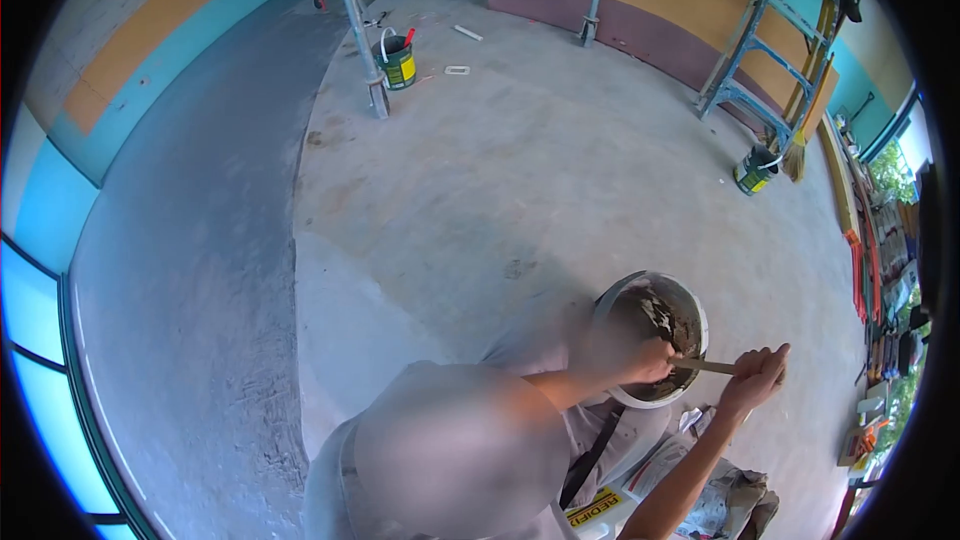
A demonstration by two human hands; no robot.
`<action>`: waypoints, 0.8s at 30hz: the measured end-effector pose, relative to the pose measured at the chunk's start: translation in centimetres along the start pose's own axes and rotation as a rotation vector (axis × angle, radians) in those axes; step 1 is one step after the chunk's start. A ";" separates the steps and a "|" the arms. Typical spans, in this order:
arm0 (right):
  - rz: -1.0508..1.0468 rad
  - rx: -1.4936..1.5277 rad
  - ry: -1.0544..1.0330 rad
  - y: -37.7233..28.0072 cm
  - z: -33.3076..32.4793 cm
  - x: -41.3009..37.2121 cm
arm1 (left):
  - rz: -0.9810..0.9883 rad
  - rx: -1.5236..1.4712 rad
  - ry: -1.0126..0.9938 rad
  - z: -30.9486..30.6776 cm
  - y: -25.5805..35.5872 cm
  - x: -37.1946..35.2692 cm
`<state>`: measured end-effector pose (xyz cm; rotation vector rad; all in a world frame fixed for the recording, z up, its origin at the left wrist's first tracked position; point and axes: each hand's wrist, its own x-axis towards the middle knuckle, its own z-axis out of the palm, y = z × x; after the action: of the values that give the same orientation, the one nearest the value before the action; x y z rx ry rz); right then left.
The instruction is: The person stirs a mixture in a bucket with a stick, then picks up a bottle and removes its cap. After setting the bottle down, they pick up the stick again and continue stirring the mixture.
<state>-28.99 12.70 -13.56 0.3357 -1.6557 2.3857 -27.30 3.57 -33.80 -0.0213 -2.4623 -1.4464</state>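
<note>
Grip closed on stick (704, 366), left hand (650, 361) over bucket (699, 305), right hand (760, 377) past its rim

Wide open over the floor (560, 140) beyond the bucket (702, 325), then blocked at the far left by scaffold legs (360, 40) and a green pail (397, 65). Closed off at the far right by the stepladder (752, 103), broom (795, 158) and second pail (755, 172). Tight at the bucket now, walled round and crossed at the rim by the handle (708, 366), between left hand (652, 361) and right hand (760, 378). Hemmed in below by crumpled bags (735, 500) beside the right forearm (692, 475). Past the right hand, opening onto floor again, up to the stacked clutter (888, 325)
</note>
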 end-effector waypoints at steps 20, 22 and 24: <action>0.002 0.025 -0.038 0.1 -0.1 0.0 | -0.059 -0.112 0.101 -1.7 1.4 0.4; 0.044 -0.013 -0.069 -0.6 -0.1 1.1 | -0.166 -0.151 0.129 -0.2 2.5 -1.0; 0.023 -0.124 -0.128 -1.0 0.8 1.4 | -0.198 -0.225 0.144 0.7 4.1 -1.6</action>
<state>-29.98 12.36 -11.98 0.4576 -1.8627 2.3082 -25.33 6.42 -30.98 0.2780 -2.2285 -1.7352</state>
